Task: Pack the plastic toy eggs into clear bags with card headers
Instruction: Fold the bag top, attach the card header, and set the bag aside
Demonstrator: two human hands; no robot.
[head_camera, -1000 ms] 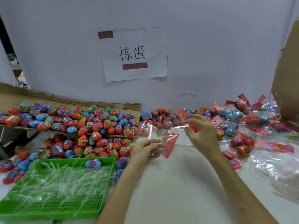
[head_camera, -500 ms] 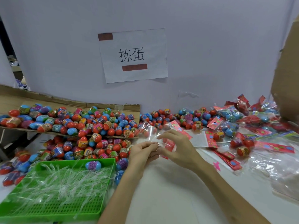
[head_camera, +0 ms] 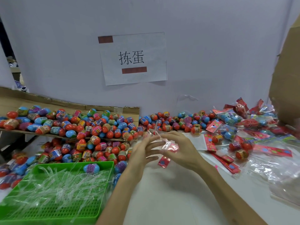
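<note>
A clear bag [head_camera: 167,146] with a red card header is held over the middle of the white table. My right hand [head_camera: 180,149] grips it from the right, and my left hand [head_camera: 142,151] touches its left edge with fingers spread. The header's red corner pokes out below my hands. Heaps of red, blue and purple toy eggs [head_camera: 97,132] lie to the left and along the wall. One blue egg with a purple label [head_camera: 91,168] rests in the green tray.
The green mesh tray [head_camera: 68,210], holding several clear plastic strips, stands at the front left. A cardboard flap [head_camera: 48,103] bears eggs at the back left. Filled bags [head_camera: 230,117], red card headers [head_camera: 227,161] and empty clear bags [head_camera: 276,169] crowd the right. A cardboard box [head_camera: 287,78] rises at far right.
My right hand drew in from the far right to meet my left hand, bringing the bag with it. My left fingers have spread apart against the bag.
</note>
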